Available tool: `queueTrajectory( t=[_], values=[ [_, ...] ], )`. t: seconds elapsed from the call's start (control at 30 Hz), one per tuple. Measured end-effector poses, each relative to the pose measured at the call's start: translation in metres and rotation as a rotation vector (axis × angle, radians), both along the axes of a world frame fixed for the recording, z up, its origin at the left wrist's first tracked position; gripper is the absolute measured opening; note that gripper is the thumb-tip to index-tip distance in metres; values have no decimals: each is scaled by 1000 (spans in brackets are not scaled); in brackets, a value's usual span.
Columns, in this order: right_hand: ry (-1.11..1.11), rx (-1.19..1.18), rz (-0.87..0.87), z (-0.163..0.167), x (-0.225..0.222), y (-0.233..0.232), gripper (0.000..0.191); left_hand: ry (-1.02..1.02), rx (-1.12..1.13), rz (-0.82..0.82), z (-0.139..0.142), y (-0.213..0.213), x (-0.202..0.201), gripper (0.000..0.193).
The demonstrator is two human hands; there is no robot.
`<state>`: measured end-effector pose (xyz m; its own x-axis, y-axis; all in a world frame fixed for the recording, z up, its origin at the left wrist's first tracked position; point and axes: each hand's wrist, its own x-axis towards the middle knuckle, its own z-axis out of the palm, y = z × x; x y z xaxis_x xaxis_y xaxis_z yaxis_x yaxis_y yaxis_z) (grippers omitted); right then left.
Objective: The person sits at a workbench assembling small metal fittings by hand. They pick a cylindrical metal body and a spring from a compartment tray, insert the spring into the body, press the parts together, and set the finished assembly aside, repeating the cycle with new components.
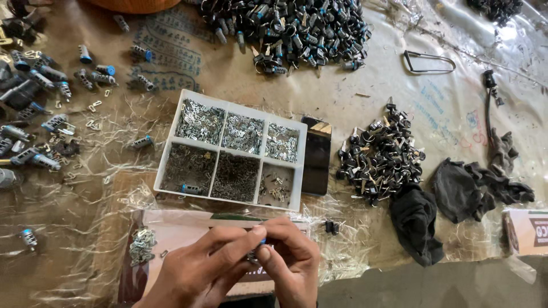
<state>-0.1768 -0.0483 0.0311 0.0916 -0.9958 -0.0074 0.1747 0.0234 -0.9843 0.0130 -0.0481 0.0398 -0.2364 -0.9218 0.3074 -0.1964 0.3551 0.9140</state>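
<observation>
Both my hands meet at the bottom centre. My left hand point(200, 268) and my right hand point(291, 259) pinch one small lock cylinder point(255, 252) with a blue end between their fingertips; most of it is hidden by the fingers. Just beyond them stands a white compartment tray point(169, 146) with six sections of small metal pieces. A small heap of silver metal plates point(141, 245) lies left of my left hand on a cardboard sheet.
A large pile of black and blue lock cylinders point(297, 28) lies at the top. A smaller black pile point(379, 157) sits right of the tray, next to a dark phone point(315, 157). Loose cylinders point(45, 91) scatter at left. Black cloths point(456, 191) lie at right.
</observation>
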Motion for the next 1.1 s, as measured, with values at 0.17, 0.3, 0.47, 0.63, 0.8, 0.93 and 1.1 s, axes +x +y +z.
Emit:
queueTrajectory(
  t=[0.17,0.3,0.47,0.63,0.8,0.93,1.1],
  values=[
    [105,90,171,8,-2,-34,31,-151,-112,175,-2,-17,7,44],
    [843,-209,-103,8,6,-78,24,-232,13,361,-1,-44,14,41],
    [1289,-579,93,7,44,-114,18,-226,27,428,-2,-67,13,43],
    [1239,-579,26,17,47,-115,8,-171,14,396,-6,-69,12,42],
    [874,-233,-57,21,38,-107,9,-144,20,410,-9,-68,10,43],
    [632,-144,142,20,33,-105,7,-121,88,396,-11,-67,9,45],
    [544,-106,180,14,26,-103,8,-128,-56,440,-14,-65,8,41]
  ],
)
